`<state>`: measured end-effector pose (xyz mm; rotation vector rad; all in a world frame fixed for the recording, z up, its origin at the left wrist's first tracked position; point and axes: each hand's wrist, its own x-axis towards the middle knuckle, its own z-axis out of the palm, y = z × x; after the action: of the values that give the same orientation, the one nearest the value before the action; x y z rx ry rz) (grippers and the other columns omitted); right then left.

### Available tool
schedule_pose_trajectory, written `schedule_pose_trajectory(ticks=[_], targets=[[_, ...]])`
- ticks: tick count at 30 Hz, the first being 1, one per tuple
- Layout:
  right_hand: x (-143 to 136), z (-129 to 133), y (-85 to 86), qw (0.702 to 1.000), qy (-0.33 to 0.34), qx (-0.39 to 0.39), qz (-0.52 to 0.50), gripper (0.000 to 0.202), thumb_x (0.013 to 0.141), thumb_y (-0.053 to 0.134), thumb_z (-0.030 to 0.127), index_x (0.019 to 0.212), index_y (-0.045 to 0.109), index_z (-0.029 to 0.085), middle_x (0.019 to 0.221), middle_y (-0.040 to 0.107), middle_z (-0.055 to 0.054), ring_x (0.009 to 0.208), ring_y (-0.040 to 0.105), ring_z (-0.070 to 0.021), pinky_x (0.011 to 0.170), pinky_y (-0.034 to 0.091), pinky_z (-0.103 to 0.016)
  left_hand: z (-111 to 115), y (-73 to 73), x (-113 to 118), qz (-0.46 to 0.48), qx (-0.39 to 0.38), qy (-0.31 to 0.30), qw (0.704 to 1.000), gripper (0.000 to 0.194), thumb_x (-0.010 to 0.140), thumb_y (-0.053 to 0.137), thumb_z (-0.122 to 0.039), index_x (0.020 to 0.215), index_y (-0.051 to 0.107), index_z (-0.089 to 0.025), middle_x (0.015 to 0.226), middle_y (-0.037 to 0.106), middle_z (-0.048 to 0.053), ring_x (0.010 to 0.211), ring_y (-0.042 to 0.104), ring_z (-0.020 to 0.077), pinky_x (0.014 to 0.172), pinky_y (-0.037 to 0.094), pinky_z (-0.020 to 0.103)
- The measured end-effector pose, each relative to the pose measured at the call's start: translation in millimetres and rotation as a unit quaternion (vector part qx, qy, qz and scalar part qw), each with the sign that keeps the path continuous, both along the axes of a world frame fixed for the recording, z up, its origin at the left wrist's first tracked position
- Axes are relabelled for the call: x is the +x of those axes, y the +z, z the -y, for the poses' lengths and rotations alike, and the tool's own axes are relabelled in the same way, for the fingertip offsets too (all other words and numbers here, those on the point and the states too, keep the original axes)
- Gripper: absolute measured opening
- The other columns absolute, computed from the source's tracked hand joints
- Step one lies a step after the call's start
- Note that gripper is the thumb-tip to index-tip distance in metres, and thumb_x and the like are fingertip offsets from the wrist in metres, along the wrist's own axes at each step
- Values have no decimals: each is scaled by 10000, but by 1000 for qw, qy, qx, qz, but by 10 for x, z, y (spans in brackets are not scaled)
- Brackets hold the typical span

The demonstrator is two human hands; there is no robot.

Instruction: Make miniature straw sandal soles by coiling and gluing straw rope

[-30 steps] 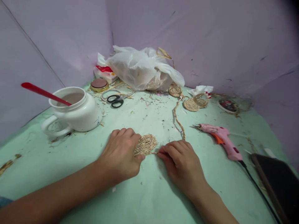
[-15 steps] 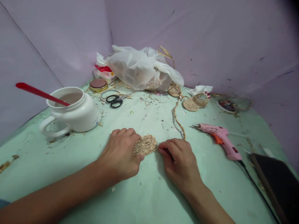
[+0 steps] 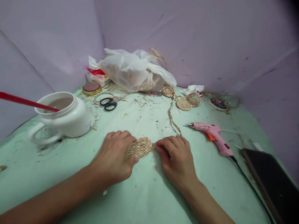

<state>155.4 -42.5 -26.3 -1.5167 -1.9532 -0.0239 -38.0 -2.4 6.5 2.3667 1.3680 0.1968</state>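
A flat oval coil of braided straw cord lies low over the green table. My left hand grips its left end, fingers on the far side and thumb on the near edge, so that end is hidden. Just right of the coil, my right hand pinches the thin strand that leaves the coil's right tip. Beyond this hand a braided straw cord runs away toward the back of the table; whether it joins the pinched strand is hidden by the fingers.
A white mug with a red stick stands left. Scissors, a tin and a plastic bag sit behind. Woven straw pieces lie back right. A pink glue gun and a dark phone are at right.
The whole view has shifted, so most things appear farther left. Both hands keep their hold; a slightly longer bit of strand shows between the coil and my right fingertips.
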Motion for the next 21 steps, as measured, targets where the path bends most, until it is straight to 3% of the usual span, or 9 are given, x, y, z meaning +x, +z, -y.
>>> schedule_pose_trajectory(ticks=[10, 21], targets=[[43, -21, -10, 999, -3, -36, -1, 148, 808, 523, 108, 772, 640, 193, 704, 603, -23, 701, 509, -185, 794, 365, -406, -26, -19, -35, 14, 11, -35, 999, 336, 708, 626, -236, 1040, 594, -199, 1034, 606, 58, 951, 522, 246, 892, 357, 434], [97, -23, 29, 999, 40, -3, 9, 148, 839, 519, 120, 779, 608, 221, 722, 644, -4, 731, 564, -172, 931, 343, -441, -46, 29, -34, 8, 1, -64, 998, 337, 732, 582, -195, 1069, 572, -199, 1065, 588, 69, 967, 500, 255, 893, 355, 444]])
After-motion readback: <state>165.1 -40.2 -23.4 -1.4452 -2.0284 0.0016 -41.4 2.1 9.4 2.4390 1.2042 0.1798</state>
